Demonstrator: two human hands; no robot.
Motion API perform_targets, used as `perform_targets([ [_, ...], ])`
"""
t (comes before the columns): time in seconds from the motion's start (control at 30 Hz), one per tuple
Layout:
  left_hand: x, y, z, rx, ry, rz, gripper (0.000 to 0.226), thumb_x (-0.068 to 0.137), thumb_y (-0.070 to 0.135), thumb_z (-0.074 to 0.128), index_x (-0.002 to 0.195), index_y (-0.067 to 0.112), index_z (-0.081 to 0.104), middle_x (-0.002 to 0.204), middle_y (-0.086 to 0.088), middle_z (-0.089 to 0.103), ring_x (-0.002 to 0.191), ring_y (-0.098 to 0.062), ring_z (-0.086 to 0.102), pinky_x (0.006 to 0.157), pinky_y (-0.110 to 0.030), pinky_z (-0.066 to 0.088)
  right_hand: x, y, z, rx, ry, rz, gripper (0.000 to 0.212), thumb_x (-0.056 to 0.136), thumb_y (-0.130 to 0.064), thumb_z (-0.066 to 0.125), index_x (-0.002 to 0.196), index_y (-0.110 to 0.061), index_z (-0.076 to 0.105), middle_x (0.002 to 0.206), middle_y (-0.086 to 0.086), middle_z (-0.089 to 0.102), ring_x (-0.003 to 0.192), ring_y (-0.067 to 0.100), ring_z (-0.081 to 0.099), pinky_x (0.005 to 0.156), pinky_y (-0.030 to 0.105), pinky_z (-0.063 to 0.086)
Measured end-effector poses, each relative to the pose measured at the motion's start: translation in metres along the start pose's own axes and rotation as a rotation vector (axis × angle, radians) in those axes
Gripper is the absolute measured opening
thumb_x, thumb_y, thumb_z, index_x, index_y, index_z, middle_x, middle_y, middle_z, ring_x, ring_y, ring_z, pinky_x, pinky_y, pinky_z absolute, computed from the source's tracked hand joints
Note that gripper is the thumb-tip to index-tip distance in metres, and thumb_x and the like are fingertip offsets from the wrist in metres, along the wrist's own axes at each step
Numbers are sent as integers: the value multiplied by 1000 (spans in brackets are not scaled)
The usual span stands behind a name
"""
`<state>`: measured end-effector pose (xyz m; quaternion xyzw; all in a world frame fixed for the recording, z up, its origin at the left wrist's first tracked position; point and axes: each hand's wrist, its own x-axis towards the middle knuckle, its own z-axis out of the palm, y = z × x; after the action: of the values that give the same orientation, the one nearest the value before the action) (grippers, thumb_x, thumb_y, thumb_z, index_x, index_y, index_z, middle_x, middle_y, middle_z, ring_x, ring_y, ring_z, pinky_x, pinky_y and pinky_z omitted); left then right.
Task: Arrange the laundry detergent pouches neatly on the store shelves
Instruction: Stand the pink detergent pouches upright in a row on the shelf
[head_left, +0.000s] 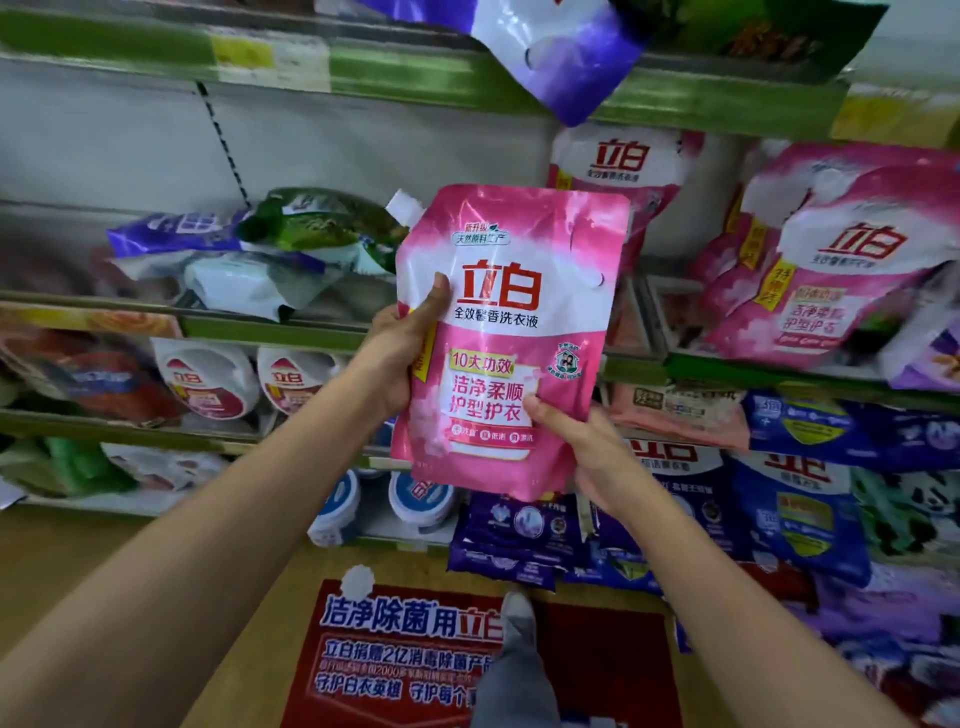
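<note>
Head view: person holds a pink detergent pouch (506, 343) upright in front of the shelves (727, 369), printed face toward the camera, white spout at top left. Left hand (402, 353) grips the pouch's left edge, thumb on the front. Right hand (582, 447) grips the lower right corner, thumb on the front. More pink pouches (826, 260) lean on the shelf to the right. Blue bags (800, 499) stacked lower right. Red floor mat (405, 660) below, one shoe (519, 618) on it.
</note>
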<state>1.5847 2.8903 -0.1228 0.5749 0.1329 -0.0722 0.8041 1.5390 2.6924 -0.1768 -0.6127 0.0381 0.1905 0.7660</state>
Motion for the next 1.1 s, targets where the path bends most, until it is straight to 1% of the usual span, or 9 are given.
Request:
perform_targets([
  [0.17,49,11,52,20,-30,32,34,88,40,64,106,11,67,99,-14,75,85,-30,74,66,-39,60,43,-28,-52,4,26,-34,38,72,-23,72,108,-17,65,106,3,75,102,21,70,90,43,55],
  [0.27,84,15,82,26,-16,59,33,82,46,68,93,15,71,95,-13,76,85,-30,73,75,-44,60,81,-50,-85,17,48,-55,37,71,-22,72,108,-17,65,105,4,75,104,23,69,98,49,50],
  [0.47,151,15,110,66,-19,130,98,53,69,79,127,11,54,103,-12,74,92,-33,72,87,-54,54,143,-85,-129,-27,-6,-146,33,71,-21,70,104,-16,67,96,2,77,89,19,72,84,41,58],
  [0.6,191,21,125,111,-69,268,90,64,65,74,127,4,53,101,-11,75,89,-28,74,83,-46,58,178,-99,-150,-123,-17,-283,31,73,-26,67,103,-19,66,94,-3,77,89,13,73,86,33,58],
  [0.7,215,19,139,168,-128,364,54,85,50,63,112,4,66,96,-11,76,87,-25,74,76,-35,60,198,-101,-167,-218,18,-342,30,77,-30,67,106,-23,66,100,-3,76,96,14,71,90,32,56],
  [0.8,235,1,140,194,-187,381,38,89,43,60,105,10,70,100,-9,75,91,-23,73,81,-34,58,211,-84,-184,-245,65,-379,21,83,-26,67,104,-23,67,97,-5,76,93,11,72,88,31,57],
  [0.93,254,-32,118,279,-388,359,44,72,33,71,111,13,66,110,-9,73,103,-25,69,91,-38,52,217,-66,-203,-240,-42,-368,58,65,-23,82,118,-19,62,116,2,72,109,19,67,92,33,54],
  [1.03,256,-43,105,428,-572,292,58,69,19,78,123,14,58,119,-9,69,110,-28,66,93,-42,53,218,-70,-210,-382,-90,-340,57,64,4,79,112,-21,60,111,0,73,105,14,69,91,29,55],
  [1.1,260,-42,106,446,-539,319,56,67,15,79,120,14,62,116,-8,71,107,-27,68,93,-43,54,223,-73,-213,-421,-62,-349,53,65,3,78,110,-22,63,111,0,74,106,15,69,94,32,53],
])
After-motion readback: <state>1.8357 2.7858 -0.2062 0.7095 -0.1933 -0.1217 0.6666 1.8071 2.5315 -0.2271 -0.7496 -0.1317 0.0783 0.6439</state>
